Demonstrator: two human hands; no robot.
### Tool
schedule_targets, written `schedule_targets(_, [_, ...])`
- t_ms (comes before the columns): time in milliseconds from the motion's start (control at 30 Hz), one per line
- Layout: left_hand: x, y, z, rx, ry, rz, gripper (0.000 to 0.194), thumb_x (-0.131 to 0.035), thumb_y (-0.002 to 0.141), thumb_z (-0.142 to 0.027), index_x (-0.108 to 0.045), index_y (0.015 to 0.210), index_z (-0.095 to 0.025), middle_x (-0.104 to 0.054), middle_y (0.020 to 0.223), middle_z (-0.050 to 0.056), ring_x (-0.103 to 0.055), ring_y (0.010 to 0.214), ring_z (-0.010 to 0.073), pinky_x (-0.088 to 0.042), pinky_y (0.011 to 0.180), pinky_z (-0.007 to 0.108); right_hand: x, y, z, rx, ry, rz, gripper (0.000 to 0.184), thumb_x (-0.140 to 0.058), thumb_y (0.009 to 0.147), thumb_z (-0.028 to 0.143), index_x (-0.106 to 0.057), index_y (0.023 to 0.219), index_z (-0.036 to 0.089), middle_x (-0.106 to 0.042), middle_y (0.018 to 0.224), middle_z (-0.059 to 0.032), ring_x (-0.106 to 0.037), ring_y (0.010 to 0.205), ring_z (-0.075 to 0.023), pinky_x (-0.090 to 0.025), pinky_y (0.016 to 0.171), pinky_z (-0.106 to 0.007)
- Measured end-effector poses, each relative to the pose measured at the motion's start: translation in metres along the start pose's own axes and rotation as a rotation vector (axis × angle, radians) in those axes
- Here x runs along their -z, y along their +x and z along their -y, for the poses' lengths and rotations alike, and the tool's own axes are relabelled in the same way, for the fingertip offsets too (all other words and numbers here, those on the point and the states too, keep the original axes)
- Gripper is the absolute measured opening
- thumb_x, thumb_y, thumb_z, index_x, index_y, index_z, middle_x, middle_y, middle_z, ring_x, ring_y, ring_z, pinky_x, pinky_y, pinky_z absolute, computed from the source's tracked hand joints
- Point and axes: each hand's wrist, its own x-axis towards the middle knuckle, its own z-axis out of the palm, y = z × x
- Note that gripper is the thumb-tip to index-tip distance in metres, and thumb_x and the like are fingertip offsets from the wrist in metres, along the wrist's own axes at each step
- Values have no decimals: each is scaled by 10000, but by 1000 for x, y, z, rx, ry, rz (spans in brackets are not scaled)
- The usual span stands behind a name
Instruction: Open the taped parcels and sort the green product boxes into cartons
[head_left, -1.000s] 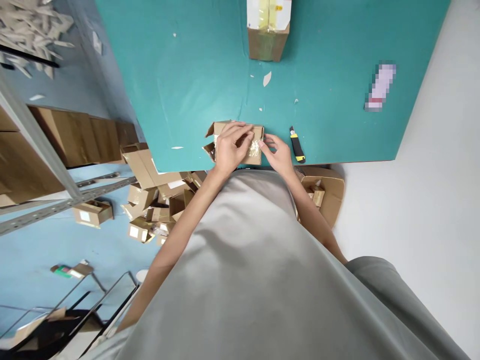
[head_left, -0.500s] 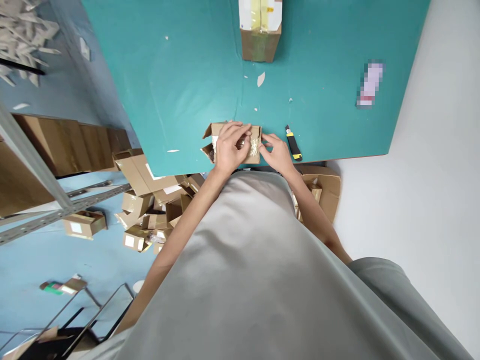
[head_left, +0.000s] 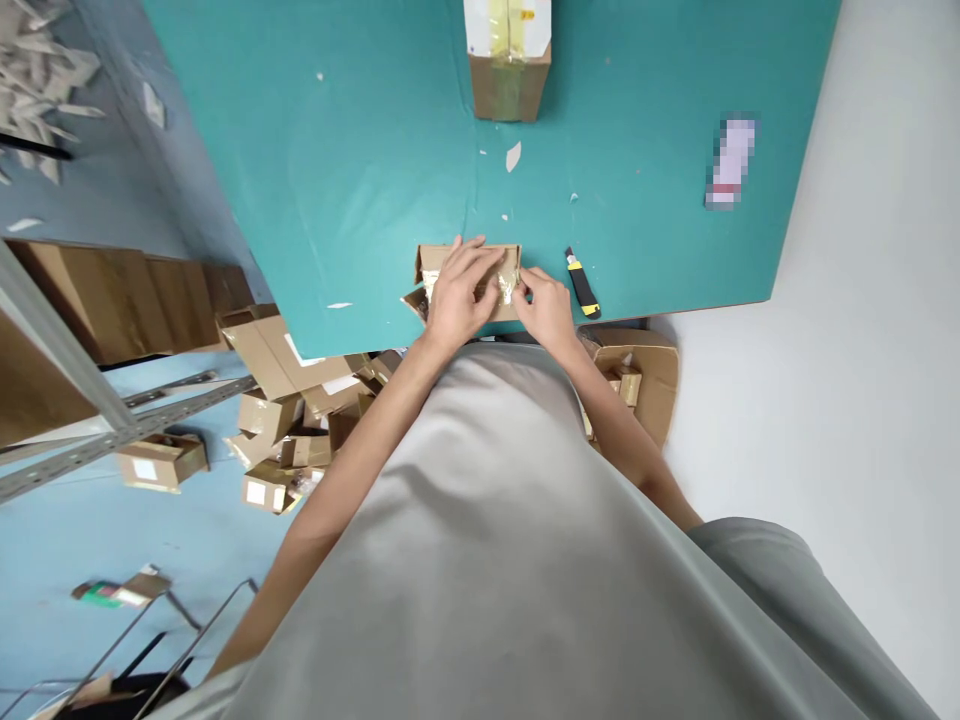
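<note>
One small carton (head_left: 511, 262) lies near the edge of the counter (head_left: 360, 200) beneath the spread left hand (head_left: 459, 295), and I cannot tell whether the right hand (head_left: 545, 312) at its end has a closed grip, so a sharp tug against light bracing could skid it.

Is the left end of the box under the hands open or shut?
Open: a flap juts outward at that end of the box. The right end I cannot tell; the right hand partly covers it.
</note>
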Motion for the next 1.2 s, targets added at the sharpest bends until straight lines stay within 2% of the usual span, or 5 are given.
schedule_targets(200, [-3, -1, 6, -10, -16, -14, 498, -631, 1069, -575, -719, 1480, -308, -760, 1429, 119, -590, 1551, 380, -307, 1399, 694, -9, -2, 2, -20, -34, -7, 353, -433, 1159, 323, -774, 1127, 235, -793, 1073, -103, -744, 1042, -281, -548, 941, -334])
schedule_targets(400, [-1, -3, 4, -21, -37, -11, 560, -705, 1004, -627, -726, 1473, -321, -751, 1398, 120, -574, 1556, 412, -300, 1393, 725, 3, -10, -3, -6, 124, 24, 505, -452, 1166, 572, -768, 1391, 249, -819, 1239, -101, -770, 1145, -289, -611, 996, -383])
schedule_targets(533, [-3, -5, 6, -29, -37, -5, 558, -699, 1005, -624, -728, 1476, -327, -742, 1372, 118, -572, 1546, 417, -285, 1394, 737, 5, -8, -9, 13, 131, 66, 496, -467, 1165, 594, -786, 1301, 239, -815, 1245, -107, -772, 1122, -275, -610, 1020, -388])
schedule_targets(800, [-5, -4, 5, -37, -23, -8, 516, -643, 1039, -605, -738, 1461, -325, -722, 1388, 129, -556, 1555, 415, -261, 1405, 723, -27, -11, 2, -248, 20, -202, 460, -327, 1186, 448, -723, 1237, 219, -803, 1161, -150, -761, 1108, -294, -573, 1033, -399])
schedule_targets(1200, [-5, -8, 3, -45, 7, -23, 481, -597, 1072, -635, -765, 1392, -317, -727, 1344, 131, -586, 1523, 419, -298, 1378, 743, -8, -20, -3, -80, 160, -57, 460, -409, 1184, 534, -748, 1265, 235, -788, 1286, -118, -762, 1117, -246, -620, 993, -354])
